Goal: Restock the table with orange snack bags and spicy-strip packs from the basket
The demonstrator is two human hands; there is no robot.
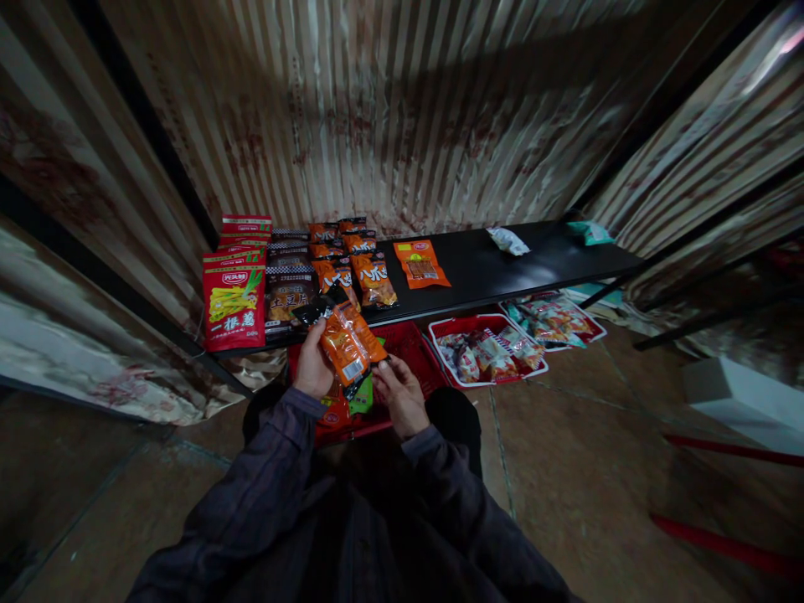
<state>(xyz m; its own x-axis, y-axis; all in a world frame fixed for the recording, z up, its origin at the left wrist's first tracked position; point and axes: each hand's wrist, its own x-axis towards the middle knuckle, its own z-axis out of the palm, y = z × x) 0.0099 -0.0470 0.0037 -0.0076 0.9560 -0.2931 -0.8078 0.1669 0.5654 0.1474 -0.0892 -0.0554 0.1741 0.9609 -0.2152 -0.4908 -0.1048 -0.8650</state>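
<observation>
At about 10 o'clock from the person's hands, a row of red snack packets [234, 306] with yellow-green print stands at the left end of the black shelf [502, 264]. Just right of them, at 11 o'clock, are dark packets [287, 300], and then two rows of orange packets [372, 279] going back toward the corrugated wall.

The left hand [312, 365] is closed around a small bundle of orange snack packets [347, 345], which it holds tilted above the red basket [414, 352] on the floor, just under the shelf edge. The right hand [400, 394] is half curled, fingers touching the lower edge of the bundle near a green packet [361, 399]; whether it really grips I cannot tell.

At 1 o'clock one orange packet [421, 264] lies alone on the shelf. At 2 o'clock a red tray [440, 328] of mixed packets sits on the floor, a second tray [594, 328] beyond it, and a white packet [507, 240] and a teal one [590, 232] lie far on the shelf.
</observation>
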